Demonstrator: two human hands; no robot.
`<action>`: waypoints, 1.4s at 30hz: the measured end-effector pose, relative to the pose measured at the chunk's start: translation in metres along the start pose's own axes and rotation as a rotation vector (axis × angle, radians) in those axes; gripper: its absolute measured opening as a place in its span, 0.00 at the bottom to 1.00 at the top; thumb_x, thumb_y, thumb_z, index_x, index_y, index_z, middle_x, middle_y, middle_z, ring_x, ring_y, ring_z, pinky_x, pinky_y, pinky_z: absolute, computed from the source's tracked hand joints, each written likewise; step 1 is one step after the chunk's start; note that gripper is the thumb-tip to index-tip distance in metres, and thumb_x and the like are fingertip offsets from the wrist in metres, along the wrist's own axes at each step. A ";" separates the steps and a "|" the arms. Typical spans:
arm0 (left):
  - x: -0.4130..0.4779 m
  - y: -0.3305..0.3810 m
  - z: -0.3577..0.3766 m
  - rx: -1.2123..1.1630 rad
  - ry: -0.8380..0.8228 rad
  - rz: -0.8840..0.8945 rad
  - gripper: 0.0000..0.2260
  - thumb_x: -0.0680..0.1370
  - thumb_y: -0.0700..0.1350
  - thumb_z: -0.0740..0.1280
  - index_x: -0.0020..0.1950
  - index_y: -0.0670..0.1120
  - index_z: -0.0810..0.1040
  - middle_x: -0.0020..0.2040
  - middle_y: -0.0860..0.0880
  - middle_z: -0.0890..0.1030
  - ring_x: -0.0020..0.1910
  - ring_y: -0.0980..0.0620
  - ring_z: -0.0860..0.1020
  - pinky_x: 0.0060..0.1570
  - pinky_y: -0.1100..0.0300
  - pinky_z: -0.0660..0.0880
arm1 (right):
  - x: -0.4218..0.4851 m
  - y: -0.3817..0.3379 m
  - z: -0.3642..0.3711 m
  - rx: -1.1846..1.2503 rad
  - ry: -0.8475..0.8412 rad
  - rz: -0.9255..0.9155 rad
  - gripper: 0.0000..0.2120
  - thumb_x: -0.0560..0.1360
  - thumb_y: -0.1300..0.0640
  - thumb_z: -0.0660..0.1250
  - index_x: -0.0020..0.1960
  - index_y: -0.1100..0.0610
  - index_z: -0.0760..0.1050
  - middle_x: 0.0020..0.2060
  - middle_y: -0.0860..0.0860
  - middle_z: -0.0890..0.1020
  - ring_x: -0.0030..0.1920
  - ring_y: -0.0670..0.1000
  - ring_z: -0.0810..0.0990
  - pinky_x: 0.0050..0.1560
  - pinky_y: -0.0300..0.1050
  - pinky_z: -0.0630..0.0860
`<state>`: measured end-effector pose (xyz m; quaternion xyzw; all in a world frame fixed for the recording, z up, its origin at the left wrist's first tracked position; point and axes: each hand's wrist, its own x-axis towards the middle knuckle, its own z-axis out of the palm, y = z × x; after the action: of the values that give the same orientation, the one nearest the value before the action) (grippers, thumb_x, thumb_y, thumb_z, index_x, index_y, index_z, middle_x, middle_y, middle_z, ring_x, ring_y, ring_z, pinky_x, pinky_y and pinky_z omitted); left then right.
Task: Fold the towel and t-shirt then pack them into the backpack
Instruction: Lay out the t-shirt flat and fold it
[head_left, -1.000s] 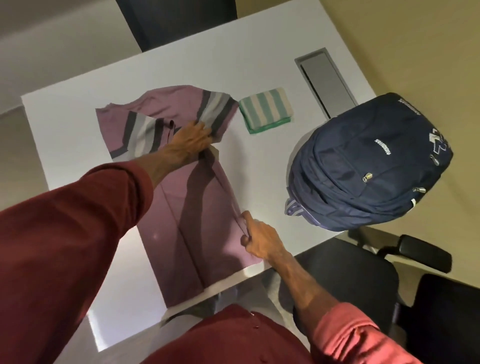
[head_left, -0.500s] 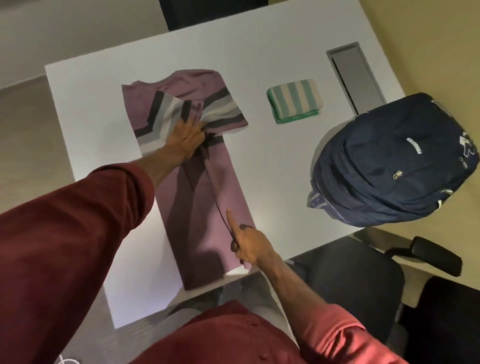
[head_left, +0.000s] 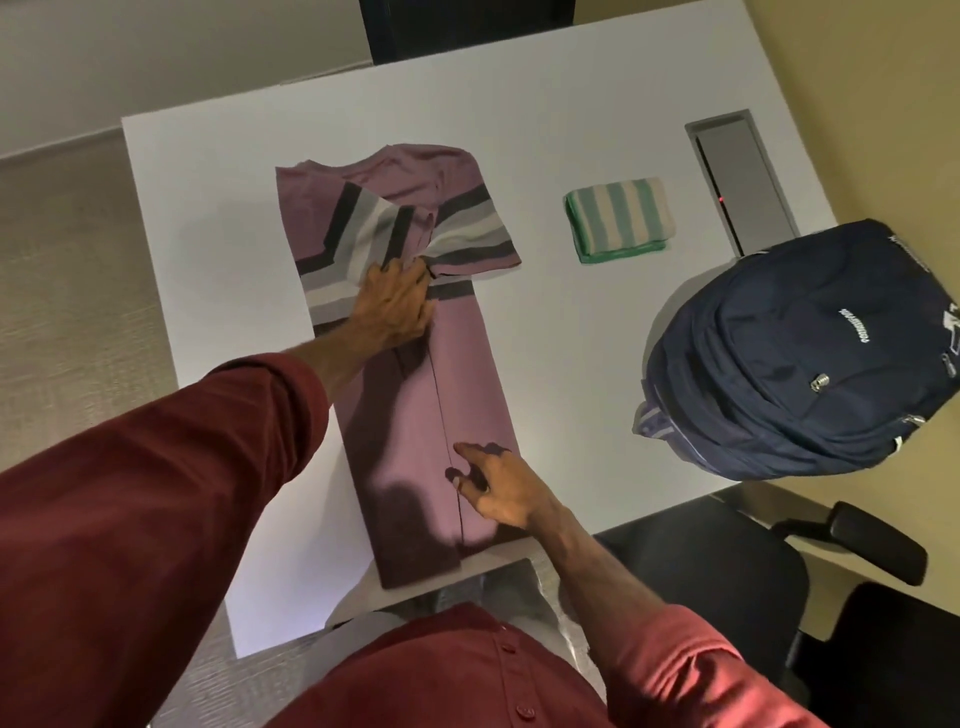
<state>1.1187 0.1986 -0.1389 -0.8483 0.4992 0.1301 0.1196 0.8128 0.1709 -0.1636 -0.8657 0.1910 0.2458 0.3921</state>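
Observation:
A purple t-shirt (head_left: 415, 415) with grey, white and black striped sleeves lies on the white table (head_left: 571, 364), both sides folded in to a long narrow strip with a seam down its middle. My left hand (head_left: 395, 309) lies flat where the two sleeves meet, its fingertips hidden under the right sleeve. My right hand (head_left: 501, 491) touches the shirt's lower right part with spread fingers. The folded green and cream striped towel (head_left: 618, 218) lies to the right of the shirt. A navy backpack (head_left: 810, 353) stands zipped at the table's right edge.
A grey cable hatch (head_left: 740, 176) is set in the table behind the backpack. A black office chair (head_left: 727, 587) with an armrest stands at the near right. A dark chair back (head_left: 467, 26) shows at the far edge. The shirt's hem reaches the table's near edge.
My right hand let go of the shirt's right edge after laying that side over the middle, and now touches it with spread fingers. My left hand stays on the sleeves.

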 end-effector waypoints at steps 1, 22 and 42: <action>-0.002 0.000 0.005 0.024 -0.030 0.000 0.28 0.87 0.58 0.54 0.81 0.41 0.65 0.80 0.42 0.66 0.69 0.38 0.73 0.68 0.41 0.72 | 0.003 -0.001 -0.003 0.004 0.024 -0.007 0.26 0.86 0.41 0.63 0.81 0.50 0.69 0.57 0.52 0.86 0.53 0.52 0.86 0.65 0.52 0.84; 0.033 0.010 0.012 -0.128 0.011 -0.093 0.35 0.80 0.47 0.68 0.84 0.43 0.58 0.80 0.42 0.66 0.79 0.41 0.66 0.77 0.44 0.66 | 0.145 -0.019 -0.149 0.071 0.462 0.115 0.20 0.83 0.54 0.64 0.72 0.59 0.77 0.66 0.57 0.82 0.64 0.59 0.82 0.64 0.50 0.78; 0.086 -0.007 0.036 -0.371 0.241 -0.178 0.16 0.90 0.49 0.54 0.72 0.44 0.73 0.65 0.45 0.78 0.58 0.47 0.77 0.58 0.54 0.72 | 0.265 -0.013 -0.212 0.184 0.526 0.596 0.21 0.82 0.49 0.68 0.68 0.62 0.79 0.66 0.60 0.78 0.68 0.62 0.75 0.69 0.60 0.76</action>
<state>1.1618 0.1435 -0.2017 -0.9057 0.4008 0.1066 -0.0878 1.0911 -0.0213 -0.1875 -0.7670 0.5485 0.1010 0.3172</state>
